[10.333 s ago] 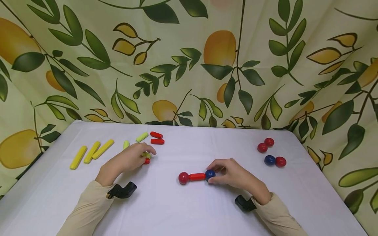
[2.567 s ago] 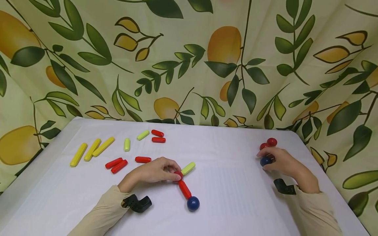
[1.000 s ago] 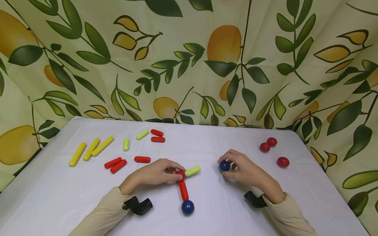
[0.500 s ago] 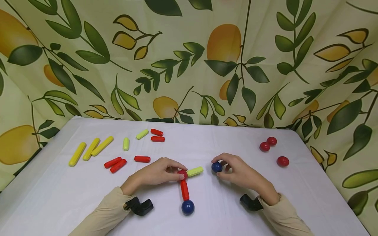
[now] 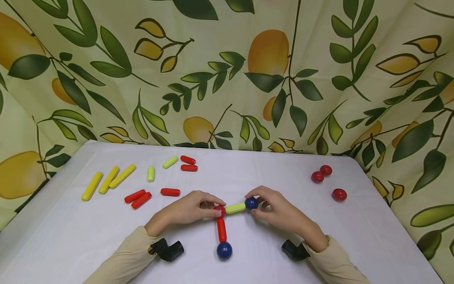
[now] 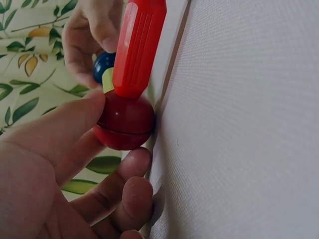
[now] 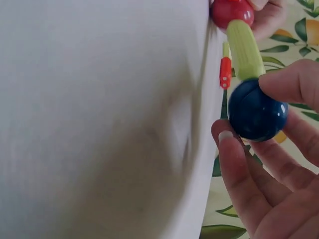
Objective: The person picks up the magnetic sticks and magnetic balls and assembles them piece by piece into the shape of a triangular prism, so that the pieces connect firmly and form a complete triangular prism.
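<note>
My left hand (image 5: pixel 193 207) pinches a red ball (image 6: pixel 127 119) between thumb and fingers. From that ball a red rod (image 5: pixel 221 230) runs toward me to a blue ball (image 5: pixel 224 251) on the white table. A yellow-green rod (image 5: pixel 235 208) points right from the same red ball. My right hand (image 5: pixel 276 207) holds a second blue ball (image 7: pixel 257 109) with thumb and fingertips, right at the free end of the yellow-green rod. In the right wrist view this ball meets the rod's end.
Three long yellow rods (image 5: pixel 109 179) lie at the left. Several short red rods (image 5: pixel 170 192) and two yellow-green rods (image 5: pixel 151 174) lie left of centre and toward the back. Three red balls (image 5: pixel 339 195) stand at the right. A leaf-patterned curtain (image 5: pixel 213 79) hangs behind the table (image 5: pixel 276 252).
My right hand has brought the blue ball from the right side of the table leftward to the yellow-green rod's end. My left hand still holds the red ball, almost unmoved.
</note>
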`<state>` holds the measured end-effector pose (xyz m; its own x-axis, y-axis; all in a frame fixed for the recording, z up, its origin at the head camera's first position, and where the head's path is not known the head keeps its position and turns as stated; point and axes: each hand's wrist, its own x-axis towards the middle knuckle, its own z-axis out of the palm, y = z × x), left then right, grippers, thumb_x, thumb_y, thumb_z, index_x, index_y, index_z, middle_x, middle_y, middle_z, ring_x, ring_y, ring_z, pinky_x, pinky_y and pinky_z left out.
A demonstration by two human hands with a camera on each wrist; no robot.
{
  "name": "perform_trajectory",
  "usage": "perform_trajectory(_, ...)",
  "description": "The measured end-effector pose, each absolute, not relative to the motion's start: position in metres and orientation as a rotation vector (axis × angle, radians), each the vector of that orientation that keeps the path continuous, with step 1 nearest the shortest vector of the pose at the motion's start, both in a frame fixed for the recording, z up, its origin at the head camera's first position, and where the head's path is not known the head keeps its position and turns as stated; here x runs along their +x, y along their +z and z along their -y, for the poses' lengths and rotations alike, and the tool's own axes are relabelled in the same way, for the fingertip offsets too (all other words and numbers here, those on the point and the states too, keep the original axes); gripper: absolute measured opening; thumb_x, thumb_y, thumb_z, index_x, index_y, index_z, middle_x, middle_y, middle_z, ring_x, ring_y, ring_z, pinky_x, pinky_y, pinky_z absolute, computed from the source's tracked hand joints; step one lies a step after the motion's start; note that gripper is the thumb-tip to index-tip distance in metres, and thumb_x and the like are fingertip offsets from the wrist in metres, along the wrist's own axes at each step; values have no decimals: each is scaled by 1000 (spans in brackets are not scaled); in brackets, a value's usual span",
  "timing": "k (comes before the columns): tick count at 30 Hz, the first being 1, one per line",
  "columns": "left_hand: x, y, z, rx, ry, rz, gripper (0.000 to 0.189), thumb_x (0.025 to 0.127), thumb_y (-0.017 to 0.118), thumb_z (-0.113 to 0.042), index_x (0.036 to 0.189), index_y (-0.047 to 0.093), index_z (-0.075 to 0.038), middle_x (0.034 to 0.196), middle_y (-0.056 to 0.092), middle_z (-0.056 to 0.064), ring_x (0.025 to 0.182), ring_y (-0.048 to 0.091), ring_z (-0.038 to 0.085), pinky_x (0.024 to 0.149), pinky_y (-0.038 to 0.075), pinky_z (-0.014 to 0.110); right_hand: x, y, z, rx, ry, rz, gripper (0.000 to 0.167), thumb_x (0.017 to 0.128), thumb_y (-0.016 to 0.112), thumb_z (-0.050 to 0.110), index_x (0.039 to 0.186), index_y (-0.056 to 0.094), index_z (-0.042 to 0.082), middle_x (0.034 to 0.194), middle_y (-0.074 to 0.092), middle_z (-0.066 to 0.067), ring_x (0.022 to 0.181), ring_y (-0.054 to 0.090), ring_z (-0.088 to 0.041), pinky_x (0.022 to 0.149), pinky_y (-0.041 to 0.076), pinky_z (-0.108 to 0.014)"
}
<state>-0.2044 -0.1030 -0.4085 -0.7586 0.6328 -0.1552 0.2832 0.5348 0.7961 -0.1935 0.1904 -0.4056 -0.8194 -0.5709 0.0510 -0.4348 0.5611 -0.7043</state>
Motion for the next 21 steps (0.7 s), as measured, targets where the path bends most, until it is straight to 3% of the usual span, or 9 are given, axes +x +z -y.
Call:
perform_trajectory(10,-203,-409,102,754,1093,-2367,30,93,69,-31,121,71,-21,80,63,-6,76,53,12,66,41,22,-191,-406,-188,-816,-1064,-2586,35,87,76,16,119,64,12,114,65,0,91,61,-10,78,55,-22)
perform_trajectory(21,-202,-407,102,771,1108,-2395,29,95,66,-28,123,69,-19,89,62,-7,77,56,11,70,46,23,-191,-404,-188,-823,-922,-2603,33,83,81,28,111,66,17,105,65,7,94,58,-9,78,51,-21)
